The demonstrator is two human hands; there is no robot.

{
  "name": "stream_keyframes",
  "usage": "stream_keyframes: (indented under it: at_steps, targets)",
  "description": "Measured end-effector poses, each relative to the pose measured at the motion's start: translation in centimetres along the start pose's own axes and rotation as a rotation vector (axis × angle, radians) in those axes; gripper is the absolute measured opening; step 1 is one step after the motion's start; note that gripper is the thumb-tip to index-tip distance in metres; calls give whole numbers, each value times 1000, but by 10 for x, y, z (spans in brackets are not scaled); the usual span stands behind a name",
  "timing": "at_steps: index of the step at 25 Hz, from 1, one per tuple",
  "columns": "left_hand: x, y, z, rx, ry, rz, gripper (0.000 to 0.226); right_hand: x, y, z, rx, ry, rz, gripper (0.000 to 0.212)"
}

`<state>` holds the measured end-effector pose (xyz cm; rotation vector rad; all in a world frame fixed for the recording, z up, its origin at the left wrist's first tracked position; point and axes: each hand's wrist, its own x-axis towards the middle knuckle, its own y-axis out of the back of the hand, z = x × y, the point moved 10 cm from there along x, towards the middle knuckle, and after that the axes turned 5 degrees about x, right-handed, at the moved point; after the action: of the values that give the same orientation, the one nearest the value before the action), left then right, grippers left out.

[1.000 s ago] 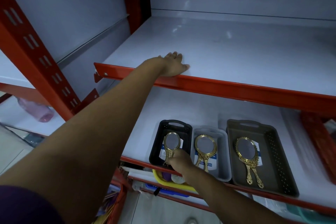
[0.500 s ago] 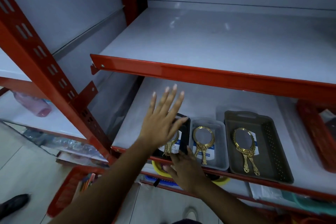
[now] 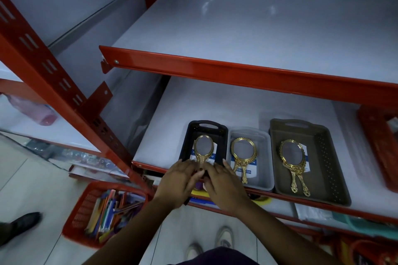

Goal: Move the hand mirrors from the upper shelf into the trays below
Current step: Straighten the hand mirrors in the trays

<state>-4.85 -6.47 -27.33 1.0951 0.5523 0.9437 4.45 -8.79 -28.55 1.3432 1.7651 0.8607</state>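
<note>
Three gold hand mirrors lie in trays on the lower shelf. One mirror (image 3: 203, 148) is in the black tray (image 3: 207, 123), a second mirror (image 3: 243, 150) in the pale grey tray (image 3: 268, 157), a third mirror (image 3: 291, 156) in the brown tray (image 3: 323, 157). My left hand (image 3: 181, 180) and my right hand (image 3: 224, 185) meet at the black tray's front rim, fingertips at the end of that mirror's handle. The right hand's fingers lie spread. The left hand's grip is hidden. The upper shelf (image 3: 258, 28) holds nothing.
The upper shelf's red front lip (image 3: 237, 71) juts out above the trays. A red tray (image 3: 379, 146) sits at the lower shelf's right end. A red basket (image 3: 103, 206) of stationery stands on the floor at the left, by a red upright (image 3: 53, 75). Someone's shoe (image 3: 19, 224) is far left.
My left hand left the upper shelf's lip and came down to the black tray's front. My right hand let go of the mirror's handle, then stayed there. The view tilted downward.
</note>
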Motion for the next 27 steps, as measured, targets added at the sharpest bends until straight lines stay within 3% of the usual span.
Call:
stream_keyframes:
  at_steps: [2, 4, 6, 7, 10, 13, 27]
  targets:
    - [18, 4, -17, -486, 329, -22, 66, 14, 16, 4, 409, -193, 28, 43]
    - [27, -8, -29, -900, 711, -101, 75, 23, 13, 20, 1024, -567, 24, 41]
    - [30, -23, -20, -1177, 939, -260, 89, 26, -4, 23, 1477, -854, -14, 52]
    - [30, -25, -13, -1242, 997, -336, 95, 28, -10, 24, 1544, -922, -43, 62]
    - [28, -25, -7, -1261, 1059, -444, 106, 29, -24, 30, 1528, -1016, -118, 90]
    - [28, -26, -5, -1276, 1068, -516, 113, 32, -31, 32, 1499, -1027, -168, 103]
    - [26, -15, 13, -1184, 977, -730, 113, 32, -27, 31, 1281, -982, -338, 118]
